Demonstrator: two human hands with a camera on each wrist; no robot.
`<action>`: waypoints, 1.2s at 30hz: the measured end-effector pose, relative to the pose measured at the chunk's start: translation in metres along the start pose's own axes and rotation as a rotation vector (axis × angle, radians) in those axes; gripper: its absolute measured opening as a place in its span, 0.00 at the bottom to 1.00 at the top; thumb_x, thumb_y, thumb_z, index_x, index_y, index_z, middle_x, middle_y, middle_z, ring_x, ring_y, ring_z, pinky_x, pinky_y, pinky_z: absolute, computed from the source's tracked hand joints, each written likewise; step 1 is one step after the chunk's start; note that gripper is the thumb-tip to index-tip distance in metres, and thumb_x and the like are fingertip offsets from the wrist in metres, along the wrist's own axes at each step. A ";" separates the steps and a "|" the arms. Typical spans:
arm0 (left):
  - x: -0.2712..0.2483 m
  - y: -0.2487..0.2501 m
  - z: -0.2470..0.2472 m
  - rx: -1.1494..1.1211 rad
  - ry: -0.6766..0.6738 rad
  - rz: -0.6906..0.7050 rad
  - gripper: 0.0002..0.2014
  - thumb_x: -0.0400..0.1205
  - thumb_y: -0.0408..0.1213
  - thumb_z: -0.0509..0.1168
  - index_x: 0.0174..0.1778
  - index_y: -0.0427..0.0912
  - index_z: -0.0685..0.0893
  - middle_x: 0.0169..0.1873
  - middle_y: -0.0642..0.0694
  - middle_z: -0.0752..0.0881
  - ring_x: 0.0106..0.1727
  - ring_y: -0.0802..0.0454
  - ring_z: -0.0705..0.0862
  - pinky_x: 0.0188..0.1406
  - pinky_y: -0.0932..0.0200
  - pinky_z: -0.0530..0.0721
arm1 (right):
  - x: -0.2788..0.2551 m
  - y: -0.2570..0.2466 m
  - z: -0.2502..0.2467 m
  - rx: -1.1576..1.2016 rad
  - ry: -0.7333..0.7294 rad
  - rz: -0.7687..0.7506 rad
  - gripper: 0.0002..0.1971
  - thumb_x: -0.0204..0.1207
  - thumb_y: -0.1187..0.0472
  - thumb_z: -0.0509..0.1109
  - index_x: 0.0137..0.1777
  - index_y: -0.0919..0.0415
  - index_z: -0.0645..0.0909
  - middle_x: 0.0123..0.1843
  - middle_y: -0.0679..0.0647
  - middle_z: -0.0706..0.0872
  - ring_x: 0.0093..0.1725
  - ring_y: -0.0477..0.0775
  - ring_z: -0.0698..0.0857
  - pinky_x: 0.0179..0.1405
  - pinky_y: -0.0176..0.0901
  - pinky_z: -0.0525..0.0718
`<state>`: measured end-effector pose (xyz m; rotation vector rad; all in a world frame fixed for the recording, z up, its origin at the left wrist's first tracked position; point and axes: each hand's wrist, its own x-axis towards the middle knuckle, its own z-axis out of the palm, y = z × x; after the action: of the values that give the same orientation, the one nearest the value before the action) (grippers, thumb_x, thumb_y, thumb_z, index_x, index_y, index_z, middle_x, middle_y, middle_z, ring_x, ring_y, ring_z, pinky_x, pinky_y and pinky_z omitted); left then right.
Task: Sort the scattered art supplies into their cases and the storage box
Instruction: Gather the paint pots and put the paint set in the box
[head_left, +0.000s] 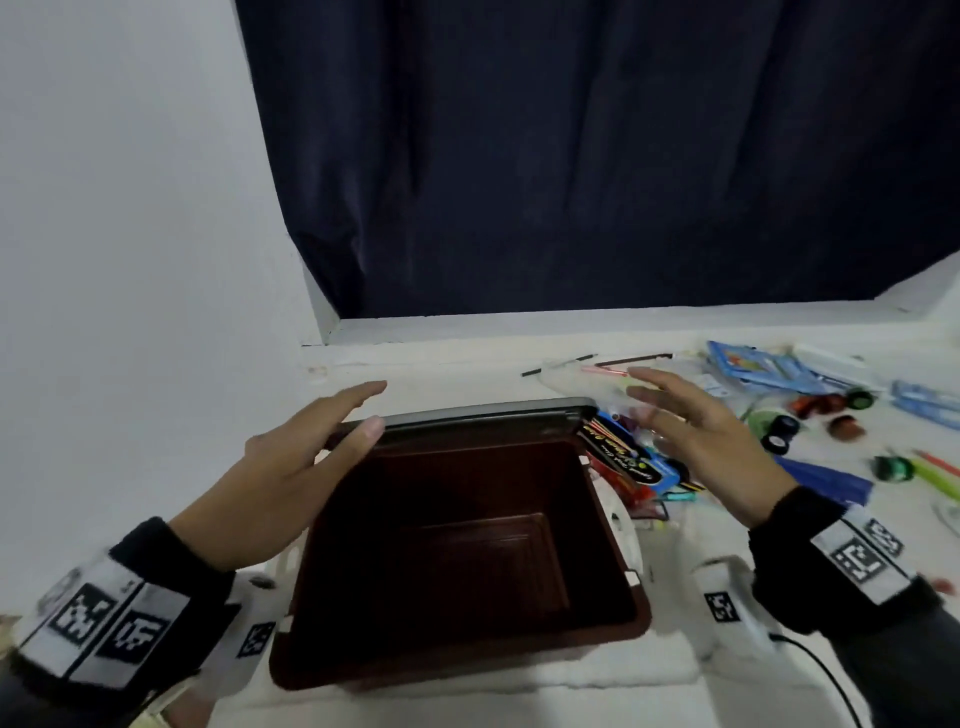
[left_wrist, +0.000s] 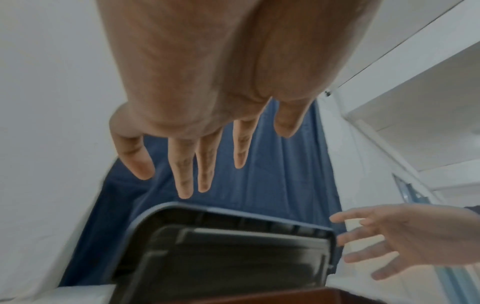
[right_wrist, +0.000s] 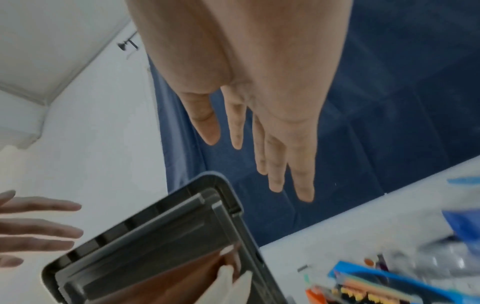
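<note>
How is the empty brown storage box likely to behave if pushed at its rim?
The storage box looks like thin moulded plastic and holds nothing, so it is probably light and would slide easily. Its raised grey lid stands upright at the back, which may make it tip backwards. Both the left hand and right hand are open.

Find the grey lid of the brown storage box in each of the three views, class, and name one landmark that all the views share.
Head: the grey lid stands open along the far edge of the brown storage box, centre frame.
Left wrist: bottom centre, underside facing the camera.
Right wrist: bottom left, tilted.
Shared landmark: the dark blue curtain behind the lid.
</note>
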<state>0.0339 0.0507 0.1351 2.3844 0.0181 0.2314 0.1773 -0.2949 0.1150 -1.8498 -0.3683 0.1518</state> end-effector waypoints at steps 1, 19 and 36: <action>-0.002 0.015 0.006 -0.019 0.005 0.029 0.27 0.76 0.75 0.49 0.73 0.80 0.67 0.67 0.75 0.78 0.71 0.75 0.74 0.79 0.52 0.69 | -0.007 -0.003 -0.007 0.001 0.042 -0.059 0.18 0.85 0.61 0.67 0.68 0.39 0.80 0.66 0.43 0.85 0.68 0.41 0.81 0.61 0.36 0.82; 0.000 0.197 0.257 -0.352 -0.044 0.106 0.24 0.76 0.69 0.56 0.69 0.73 0.71 0.46 0.55 0.85 0.45 0.52 0.83 0.50 0.55 0.81 | -0.110 0.114 -0.243 -0.135 0.096 -0.084 0.14 0.83 0.64 0.67 0.62 0.44 0.80 0.45 0.53 0.88 0.45 0.56 0.90 0.53 0.53 0.83; 0.050 0.191 0.380 0.455 -0.240 -0.117 0.40 0.72 0.75 0.29 0.82 0.72 0.51 0.69 0.63 0.67 0.74 0.59 0.62 0.56 0.52 0.55 | -0.071 0.185 -0.220 -1.149 -0.410 0.174 0.48 0.67 0.17 0.51 0.82 0.42 0.51 0.75 0.57 0.71 0.70 0.66 0.76 0.64 0.57 0.78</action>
<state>0.1381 -0.3416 -0.0002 2.8365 0.1074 -0.1313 0.2064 -0.5671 0.0013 -2.9970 -0.6586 0.5232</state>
